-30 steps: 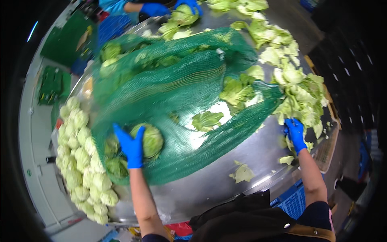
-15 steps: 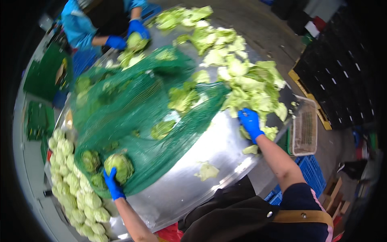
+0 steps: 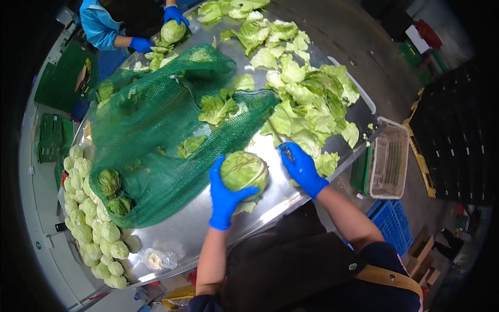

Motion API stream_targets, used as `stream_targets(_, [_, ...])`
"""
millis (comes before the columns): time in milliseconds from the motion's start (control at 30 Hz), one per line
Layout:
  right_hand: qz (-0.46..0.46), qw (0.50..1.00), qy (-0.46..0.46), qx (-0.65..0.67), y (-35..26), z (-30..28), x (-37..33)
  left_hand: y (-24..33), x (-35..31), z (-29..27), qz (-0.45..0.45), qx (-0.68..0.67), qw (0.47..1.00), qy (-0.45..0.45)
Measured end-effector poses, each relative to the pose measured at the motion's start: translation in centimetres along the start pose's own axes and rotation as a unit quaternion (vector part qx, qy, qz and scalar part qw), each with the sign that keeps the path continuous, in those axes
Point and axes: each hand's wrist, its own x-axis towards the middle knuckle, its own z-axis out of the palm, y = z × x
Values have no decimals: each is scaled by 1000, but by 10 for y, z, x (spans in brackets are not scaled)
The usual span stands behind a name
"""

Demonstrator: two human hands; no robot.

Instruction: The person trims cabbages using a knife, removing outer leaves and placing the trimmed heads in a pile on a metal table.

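Observation:
In front of me over the steel table [image 3: 179, 244], my left hand [image 3: 226, 200], in a blue glove, cups a green cabbage [image 3: 245, 174] from its left and underside. My right hand [image 3: 301, 165], also gloved in blue, is closed around the handle of what looks like a small knife [image 3: 285, 148]. Its thin blade points away from me and is hard to make out against the leaves. That hand is just right of the cabbage, apart from it. A green mesh sack [image 3: 156, 151] lies spread to the left, with several cabbages and loose leaves in or under it.
Loose cabbage leaves [image 3: 312, 104] pile up at the right. Trimmed cabbages [image 3: 96, 229] line the left edge beside a clear plastic bag [image 3: 158, 259]. Across the table, a co-worker's blue-gloved hands [image 3: 175, 15] handle another cabbage [image 3: 173, 32]. A basket [image 3: 387, 161] and blue crate [image 3: 391, 223] stand right.
My left hand has brought the cabbage from the mesh sack rightward to in front of me. My right hand has moved left from the leaf pile toward it.

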Motion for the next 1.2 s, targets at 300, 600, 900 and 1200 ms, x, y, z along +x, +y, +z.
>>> stream_targets(300, [8,990,-136,24,-10,-17,-58,-2,-3,36,-14,118,993,-1])
stream_targets(600, [60,972,-226,7,-1,-4,-39,-5,-5,39,0,118,993,8])
stream_targets(900, [91,956,-277,-39,30,30,-18,-18,-15,30,-17,14,1000,1])
stream_targets(1200, [4,946,-305,111,-16,19,-40,-29,-54,-8,-215,-295,925,108])
